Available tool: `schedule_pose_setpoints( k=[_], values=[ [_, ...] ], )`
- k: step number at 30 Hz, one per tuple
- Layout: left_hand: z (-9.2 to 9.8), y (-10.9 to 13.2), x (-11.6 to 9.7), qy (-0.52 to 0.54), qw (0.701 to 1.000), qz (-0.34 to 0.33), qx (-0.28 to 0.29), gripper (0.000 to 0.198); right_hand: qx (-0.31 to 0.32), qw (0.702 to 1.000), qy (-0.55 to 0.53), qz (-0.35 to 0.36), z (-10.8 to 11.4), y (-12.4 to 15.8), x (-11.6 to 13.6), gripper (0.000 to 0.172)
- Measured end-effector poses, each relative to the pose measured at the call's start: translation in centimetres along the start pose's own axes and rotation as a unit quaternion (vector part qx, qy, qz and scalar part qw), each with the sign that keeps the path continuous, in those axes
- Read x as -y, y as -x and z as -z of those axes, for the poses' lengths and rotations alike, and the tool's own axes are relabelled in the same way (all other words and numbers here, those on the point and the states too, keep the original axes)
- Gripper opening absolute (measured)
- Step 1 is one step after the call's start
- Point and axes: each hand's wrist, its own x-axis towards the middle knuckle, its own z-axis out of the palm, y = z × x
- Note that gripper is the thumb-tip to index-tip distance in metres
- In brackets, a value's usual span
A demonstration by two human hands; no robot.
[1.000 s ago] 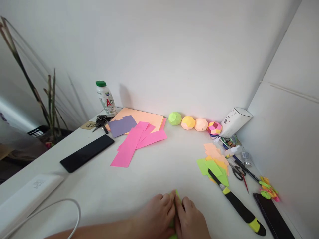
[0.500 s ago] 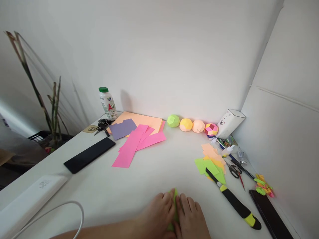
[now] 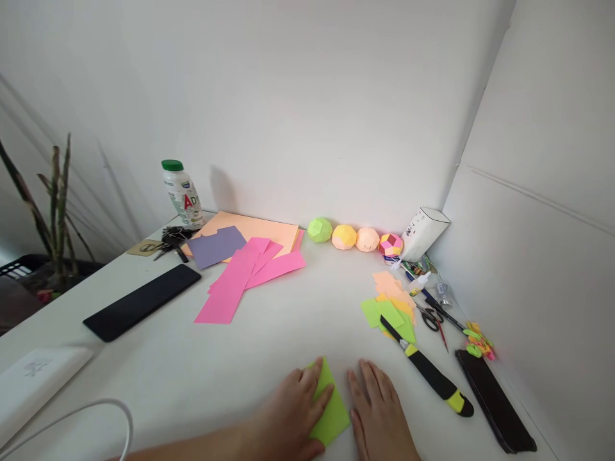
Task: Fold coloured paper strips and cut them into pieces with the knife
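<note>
A green sheet of paper [image 3: 332, 419] lies on the white table at the near edge of the view. My left hand [image 3: 296, 410] rests on its left part, fingers spread over the paper and pressing it to the surface. Just right of the sheet, my right hand [image 3: 382, 410] lies flat on the table with its fingers stretched out, holding nothing. To the right of that hand is a craft knife [image 3: 430, 371] with a black and yellow-green handle. Its tip lies on green paper pieces [image 3: 391, 315].
Pink paper strips [image 3: 235, 282], a purple sheet [image 3: 216, 248] and a black phone-like slab [image 3: 144, 301] lie left. Paper balls [image 3: 344, 237] line the wall. Scissors [image 3: 429, 319], a glue bottle [image 3: 419, 283] and a dark case [image 3: 494, 400] lie right. A white cable [image 3: 127, 416] curves near my left arm.
My hands have moved apart. The green paper, earlier mostly covered between them, now lies flat and exposed. My right hand has shifted right, off the paper. The camera view has turned slightly right.
</note>
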Motion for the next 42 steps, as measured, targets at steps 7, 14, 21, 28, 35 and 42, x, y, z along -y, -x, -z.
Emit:
schedule_pose_setpoints(
  k=[7,14,21,28,35,42],
  values=[
    [1.2,0.1,-0.1,0.001,1.0,-0.003,0.016,0.072,-0.09,0.984,-0.141,0.059,1.3,-0.9,-0.3,0.026],
    [0.6,0.2,-0.1,0.006,1.0,-0.007,0.001,0.07,-0.094,0.957,-0.189,0.199,1.2,-2.1,1.5,0.013],
    [0.0,0.6,0.2,0.036,0.999,0.003,-0.016,0.072,-0.051,0.959,-0.162,0.226,1.3,-2.4,1.0,0.007],
    [1.0,0.6,0.3,0.049,0.999,-0.003,0.011,0.073,-0.004,0.953,-0.134,0.271,2.8,-3.7,0.2,0.015],
    [2.8,0.5,0.3,0.095,0.994,0.01,0.058,0.073,0.04,0.946,-0.111,0.3,3.4,-3.4,-1.8,0.015],
    [2.5,0.6,0.4,0.107,0.993,0.006,0.04,0.075,0.068,0.959,-0.076,0.264,3.0,-2.4,-4.0,0.011]
  ],
)
